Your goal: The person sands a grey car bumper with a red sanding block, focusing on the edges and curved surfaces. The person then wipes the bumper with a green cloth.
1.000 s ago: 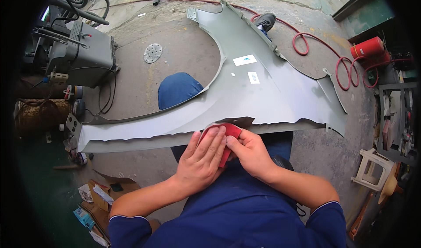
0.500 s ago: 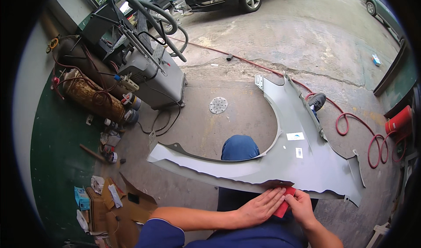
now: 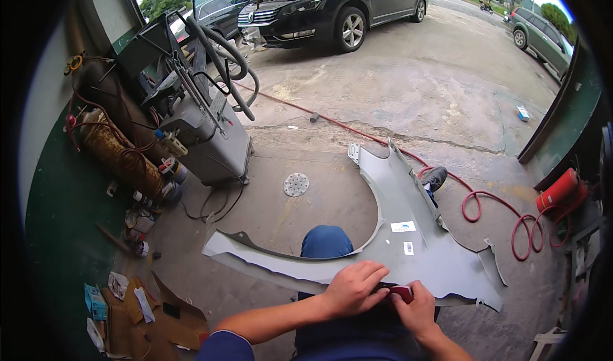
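Observation:
A grey car fender with a wide wheel-arch cutout lies across my legs; one blue-clad knee shows through the arch. At the fender's near edge, my right hand pinches a small red abrasive pad between thumb and fingers. Only a narrow part of the pad shows. Just left of it, my left hand is open over the same edge, its fingers stretched out and its thumb close to the pad. Two white stickers are on the fender's face.
A grey wheeled machine with thick hoses stands left, beside rusty gas cylinders. Torn cardboard lies lower left. A red air hose snakes along the floor toward a red cylinder. A black car is parked outside.
My left hand has come off the red pad and its fingers have lifted. The pad now shows more edge-on in my right hand. The whole view has tilted upward.

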`<action>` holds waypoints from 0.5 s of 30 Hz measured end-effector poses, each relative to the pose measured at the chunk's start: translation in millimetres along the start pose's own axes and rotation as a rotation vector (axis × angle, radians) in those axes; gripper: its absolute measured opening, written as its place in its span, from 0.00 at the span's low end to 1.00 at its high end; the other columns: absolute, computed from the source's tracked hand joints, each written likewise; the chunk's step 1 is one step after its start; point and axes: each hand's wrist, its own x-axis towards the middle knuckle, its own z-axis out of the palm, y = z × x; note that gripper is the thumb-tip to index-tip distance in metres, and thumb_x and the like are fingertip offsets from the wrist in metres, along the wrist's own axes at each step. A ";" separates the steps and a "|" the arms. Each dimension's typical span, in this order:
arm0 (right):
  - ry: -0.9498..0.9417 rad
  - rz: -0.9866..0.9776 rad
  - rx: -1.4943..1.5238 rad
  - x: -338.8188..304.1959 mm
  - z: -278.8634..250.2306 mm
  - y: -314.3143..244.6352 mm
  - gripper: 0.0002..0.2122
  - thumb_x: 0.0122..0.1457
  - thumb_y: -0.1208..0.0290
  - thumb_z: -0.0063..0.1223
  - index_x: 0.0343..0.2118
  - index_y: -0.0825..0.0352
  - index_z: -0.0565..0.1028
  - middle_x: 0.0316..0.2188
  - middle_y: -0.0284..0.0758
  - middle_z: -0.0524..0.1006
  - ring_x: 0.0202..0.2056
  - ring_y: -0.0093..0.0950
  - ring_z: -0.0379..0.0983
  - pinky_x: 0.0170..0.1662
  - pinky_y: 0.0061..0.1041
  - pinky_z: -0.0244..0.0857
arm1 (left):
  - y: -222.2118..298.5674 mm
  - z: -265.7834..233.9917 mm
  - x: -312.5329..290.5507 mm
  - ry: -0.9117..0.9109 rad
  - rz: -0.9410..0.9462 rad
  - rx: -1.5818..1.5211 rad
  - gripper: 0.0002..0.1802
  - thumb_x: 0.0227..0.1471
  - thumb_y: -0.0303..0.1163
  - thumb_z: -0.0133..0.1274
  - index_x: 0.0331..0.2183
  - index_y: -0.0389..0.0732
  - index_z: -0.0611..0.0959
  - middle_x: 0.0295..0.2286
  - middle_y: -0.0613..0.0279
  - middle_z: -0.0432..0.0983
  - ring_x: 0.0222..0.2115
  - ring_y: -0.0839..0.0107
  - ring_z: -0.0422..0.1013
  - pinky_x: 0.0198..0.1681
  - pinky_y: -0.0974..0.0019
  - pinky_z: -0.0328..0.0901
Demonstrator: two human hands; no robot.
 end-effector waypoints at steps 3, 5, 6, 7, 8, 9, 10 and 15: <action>0.065 -0.085 -0.103 4.3 -2.3 0.5 0.14 0.51 0.65 0.68 0.31 0.66 0.74 0.28 0.42 0.77 0.28 0.46 0.76 0.30 0.42 0.69 | -10.2 8.2 -1.3 -0.142 -0.194 -0.085 0.19 0.56 0.43 0.61 0.43 0.40 0.82 0.37 0.51 0.81 0.39 0.52 0.77 0.40 0.55 0.71; 0.077 -0.141 -0.159 7.5 -7.1 -6.6 0.13 0.51 0.65 0.68 0.30 0.65 0.73 0.27 0.41 0.76 0.27 0.45 0.76 0.29 0.42 0.68 | -17.8 13.6 -3.4 -0.284 -0.245 -0.133 0.17 0.57 0.43 0.59 0.39 0.39 0.81 0.32 0.48 0.80 0.35 0.48 0.77 0.38 0.51 0.71; 0.065 -0.166 -0.181 10.1 -11.0 -11.6 0.13 0.51 0.65 0.68 0.30 0.65 0.73 0.27 0.40 0.75 0.26 0.45 0.75 0.29 0.42 0.68 | -19.1 14.9 -3.4 -0.355 -0.270 -0.156 0.17 0.57 0.43 0.58 0.37 0.38 0.81 0.29 0.47 0.80 0.33 0.47 0.77 0.36 0.49 0.71; 0.052 -0.184 -0.203 11.7 -13.4 -15.7 0.13 0.51 0.65 0.68 0.29 0.65 0.72 0.26 0.39 0.74 0.26 0.44 0.75 0.28 0.42 0.68 | -17.8 15.9 -3.6 -0.372 -0.272 -0.150 0.16 0.58 0.43 0.57 0.36 0.38 0.81 0.28 0.46 0.80 0.32 0.45 0.77 0.36 0.47 0.71; 0.043 -0.208 -0.223 14.3 -14.1 -17.7 0.13 0.51 0.65 0.67 0.29 0.64 0.72 0.26 0.39 0.74 0.25 0.44 0.75 0.27 0.41 0.68 | -15.8 16.5 -3.5 -0.389 -0.274 -0.143 0.16 0.59 0.44 0.55 0.35 0.38 0.80 0.27 0.45 0.79 0.31 0.44 0.76 0.35 0.46 0.70; 0.034 -0.233 -0.242 17.6 -14.4 -19.0 0.13 0.51 0.65 0.67 0.28 0.64 0.71 0.26 0.38 0.74 0.25 0.43 0.74 0.27 0.41 0.67 | -14.4 15.9 -4.0 -0.405 -0.276 -0.135 0.16 0.60 0.44 0.54 0.34 0.38 0.80 0.25 0.45 0.79 0.30 0.43 0.76 0.34 0.45 0.70; 0.021 -0.251 -0.266 19.2 -15.5 -19.2 0.13 0.51 0.65 0.67 0.28 0.64 0.71 0.25 0.38 0.73 0.24 0.43 0.74 0.26 0.40 0.67 | -13.4 16.4 -4.5 -0.414 -0.286 -0.135 0.16 0.61 0.44 0.53 0.34 0.39 0.79 0.25 0.45 0.79 0.30 0.42 0.76 0.34 0.44 0.70; -0.062 -0.405 -0.306 35.2 -17.6 -28.7 0.12 0.53 0.66 0.66 0.27 0.63 0.71 0.25 0.37 0.73 0.22 0.41 0.74 0.24 0.38 0.67 | -16.5 15.6 -5.1 -0.464 -0.320 -0.099 0.16 0.62 0.45 0.53 0.35 0.41 0.80 0.24 0.45 0.79 0.28 0.41 0.76 0.33 0.43 0.69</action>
